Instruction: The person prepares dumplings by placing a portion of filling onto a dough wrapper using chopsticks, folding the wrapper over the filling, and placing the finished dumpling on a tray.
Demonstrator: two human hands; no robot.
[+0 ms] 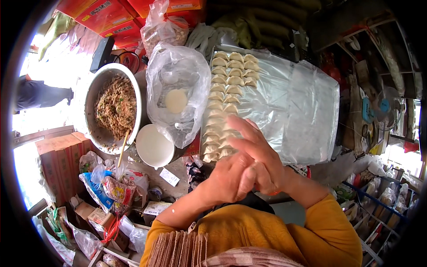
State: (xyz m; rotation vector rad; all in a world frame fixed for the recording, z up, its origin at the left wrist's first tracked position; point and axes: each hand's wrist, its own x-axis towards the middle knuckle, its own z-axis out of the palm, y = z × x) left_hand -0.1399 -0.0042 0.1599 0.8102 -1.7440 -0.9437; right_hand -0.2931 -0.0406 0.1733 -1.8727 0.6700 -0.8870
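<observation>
My left hand (231, 176) and my right hand (260, 155) press together in front of my chest, above the near edge of a plastic-covered tray (307, 111). The left fingers are curled, with the thumbs close side by side. Two fingers of the right hand stick out over the left, while the rest close in. Whatever lies between the hands, if anything, is hidden. Folded dumplings (234, 80) stand in rows on the tray's left part. Beside it, round pale dough wrappers (176, 101) lie in a clear plastic bag (178, 66).
On the left stands a metal basin (89, 95) of minced filling (116, 107), with chopsticks (122, 149) leaning at its rim. A white bowl (155, 146) sits nearby. Red boxes (106, 18) are stacked behind, a carton (60, 164) and bagged goods (120, 189) at left, a wire rack (382, 204) at right.
</observation>
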